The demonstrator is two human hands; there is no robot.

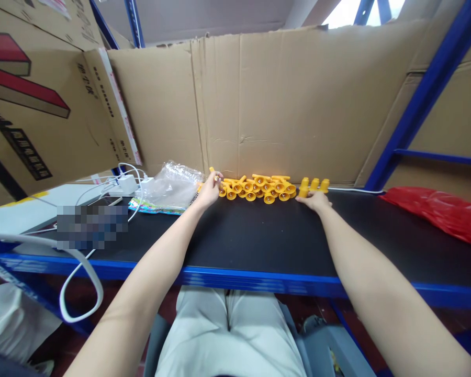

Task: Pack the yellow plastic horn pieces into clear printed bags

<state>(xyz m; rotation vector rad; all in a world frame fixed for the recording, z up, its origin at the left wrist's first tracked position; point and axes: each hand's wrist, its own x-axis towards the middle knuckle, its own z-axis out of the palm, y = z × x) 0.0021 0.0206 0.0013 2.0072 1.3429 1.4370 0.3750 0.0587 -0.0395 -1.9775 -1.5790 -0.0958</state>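
Several yellow, horn-shaped plastic pieces with flared, funnel-like mouths lie stacked in a pile [259, 188] against the cardboard, most mouths facing me. My left hand [210, 190] is at the pile's left end, its fingers closed around one yellow horn-shaped piece [212, 169] whose tip sticks up above them. To the right of the pile, three yellow pieces [314, 183] stand upright in a row. My right hand [316, 200] is at their base, thumb and fingers closed about the leftmost one; the hand hides the lower parts of the others.
A clear plastic bag [168, 186] lies left of the pile, beside white chargers and cables [127, 184]. A red plastic bag [435, 212] is at the right. Cardboard [298, 104] walls the back of the black shelf [255, 241], which has a blue front edge [259, 277].
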